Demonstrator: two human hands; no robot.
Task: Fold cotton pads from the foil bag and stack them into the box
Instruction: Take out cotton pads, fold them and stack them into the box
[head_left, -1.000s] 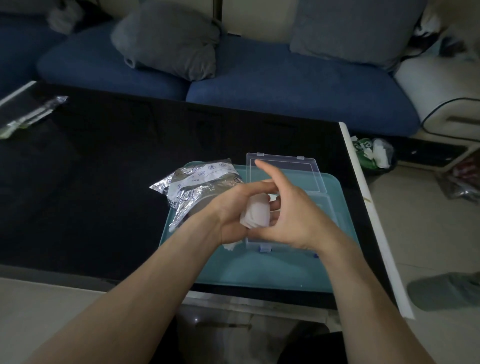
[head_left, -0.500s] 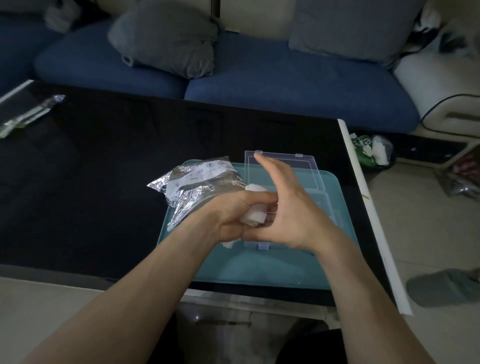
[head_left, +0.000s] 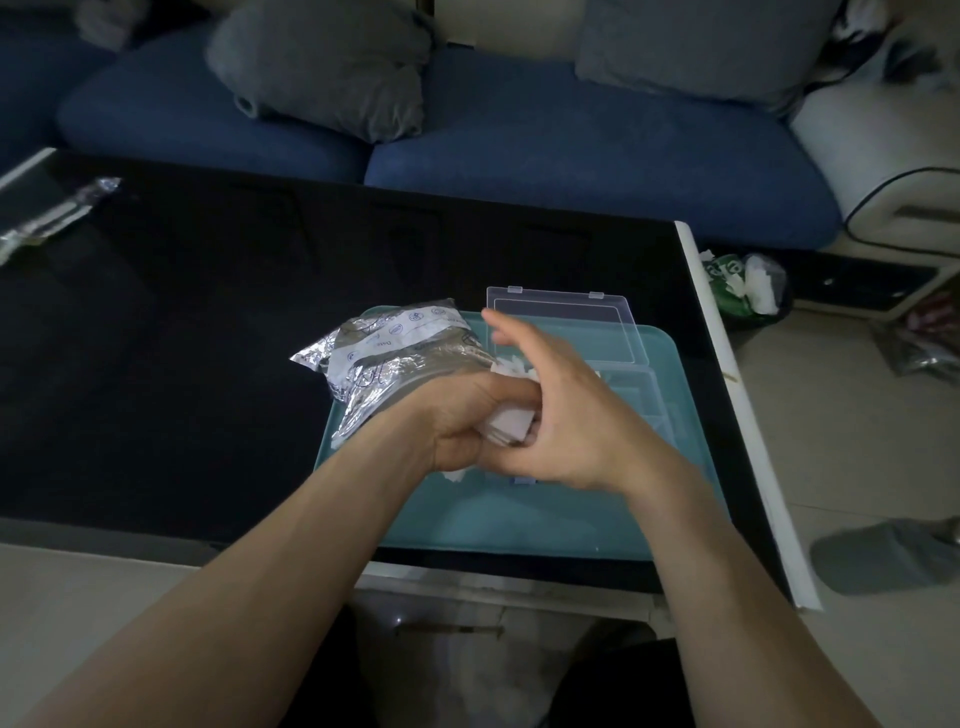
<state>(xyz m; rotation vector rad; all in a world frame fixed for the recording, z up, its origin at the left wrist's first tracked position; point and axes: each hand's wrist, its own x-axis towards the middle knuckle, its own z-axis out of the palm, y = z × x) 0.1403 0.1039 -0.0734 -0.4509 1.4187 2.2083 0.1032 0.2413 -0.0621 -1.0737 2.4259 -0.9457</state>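
Closest to me, both my hands are together over the teal tray (head_left: 519, 525), working on one white cotton pad (head_left: 509, 427). My left hand (head_left: 467, 421) has its fingers curled round the pad, thumb lying across the top of it. My right hand (head_left: 566, 410) is pressed up against it from the other side, lower fingers tucked in on the pad while the index finger sticks out forward and a bit blurry. The pad looks folded, layered edges showing between my hands.

Right under and behind my right hand is the clear plastic box (head_left: 631, 395), sitting on the tray with its lid (head_left: 561, 322) flipped open away from me. There's something white inside near my fingertips, can't tell how many pads.

Left of the box, the crinkly foil bag (head_left: 395, 353) lies half on the tray, half on the black table (head_left: 208, 322). Past the table, a blue sofa (head_left: 571, 156) with grey cushions (head_left: 322, 67).
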